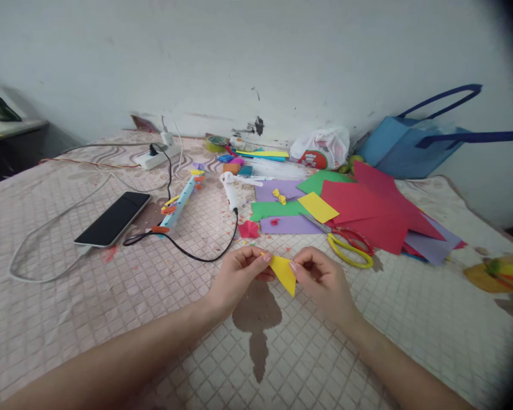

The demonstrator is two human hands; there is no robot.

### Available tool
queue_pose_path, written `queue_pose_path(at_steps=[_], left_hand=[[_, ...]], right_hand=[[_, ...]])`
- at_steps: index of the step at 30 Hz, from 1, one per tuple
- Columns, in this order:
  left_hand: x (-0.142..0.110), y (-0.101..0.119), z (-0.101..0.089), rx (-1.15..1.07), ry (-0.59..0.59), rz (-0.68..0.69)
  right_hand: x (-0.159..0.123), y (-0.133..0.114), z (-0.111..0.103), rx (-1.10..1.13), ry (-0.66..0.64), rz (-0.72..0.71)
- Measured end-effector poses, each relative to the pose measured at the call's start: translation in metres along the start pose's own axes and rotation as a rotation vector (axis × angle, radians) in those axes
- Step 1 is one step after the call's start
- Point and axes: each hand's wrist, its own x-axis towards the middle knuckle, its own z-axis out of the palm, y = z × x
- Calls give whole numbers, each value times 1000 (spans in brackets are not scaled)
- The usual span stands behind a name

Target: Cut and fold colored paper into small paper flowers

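Between my two hands is a small piece of yellow paper (284, 274), folded to a pointed shape with one tip hanging down. My left hand (243, 272) pinches its left corner between thumb and fingers. On the other side, my right hand (320, 279) pinches the right edge the same way. Just beyond my right hand lie scissors (349, 250) with yellow and red handles, their blades on coloured paper. A small red folded paper piece (248, 229) rests beyond my left hand.
Red sheets (367, 210), a yellow piece (318, 207) and a green strip (277, 210) lie ahead right. A white glue gun (229, 191) trails a black cable. Leftward are a decorated blue strip (178, 202), a phone (113, 220) and a power strip (160, 157). A blue bag (406, 148) stands back right.
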Motion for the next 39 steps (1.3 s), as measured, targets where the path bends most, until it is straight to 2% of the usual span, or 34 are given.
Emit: queue_pose_path(at_steps=[6, 11, 18, 24, 32, 39], left_hand=[[1, 0, 0, 37, 19, -7], [2, 0, -1, 54, 36, -9], [2, -1, -1, 29, 3, -17], [3, -7, -2, 105, -96, -59], [3, -5, -1, 149, -30, -114], [3, -7, -2, 156, -75, -90]], right_hand=[[-1, -1, 0, -20, 7, -30], [-1, -3, 0, 14, -13, 20], [-1, -1, 0, 21, -21, 50], [-3, 0, 2, 36, -39, 34], [4, 1, -3, 338, -140, 161], [4, 2, -5, 226, -198, 188]])
